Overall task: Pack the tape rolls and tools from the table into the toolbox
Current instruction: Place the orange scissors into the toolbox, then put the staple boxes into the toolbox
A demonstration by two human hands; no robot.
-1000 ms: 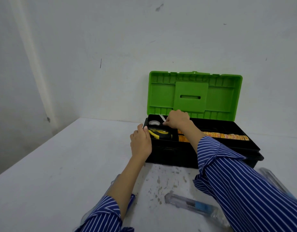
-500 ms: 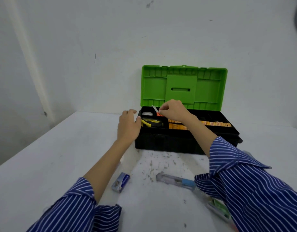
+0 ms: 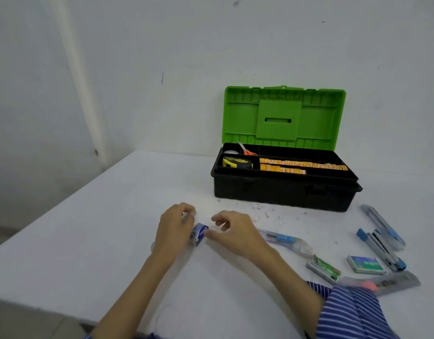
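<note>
The toolbox [image 3: 284, 192] at one o'clock already holds a tape measure [image 3: 237, 162], scissors [image 3: 246, 151] and a tape roll [image 3: 230, 152]. Both hands, left hand [image 3: 174, 226] and right hand [image 3: 232, 232], pinch a small blue box [image 3: 199, 233] on the tabletop [image 3: 88, 241]; utility knives [image 3: 284, 239] at three o'clock remain unpacked.

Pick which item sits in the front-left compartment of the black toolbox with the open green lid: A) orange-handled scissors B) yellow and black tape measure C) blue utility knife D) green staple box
B: the yellow and black tape measure lies in the front-left compartment of the black toolbox, while the orange-handled scissors stand in a compartment behind it, and the blue utility knife and green staple box lie out on the white table.
</note>
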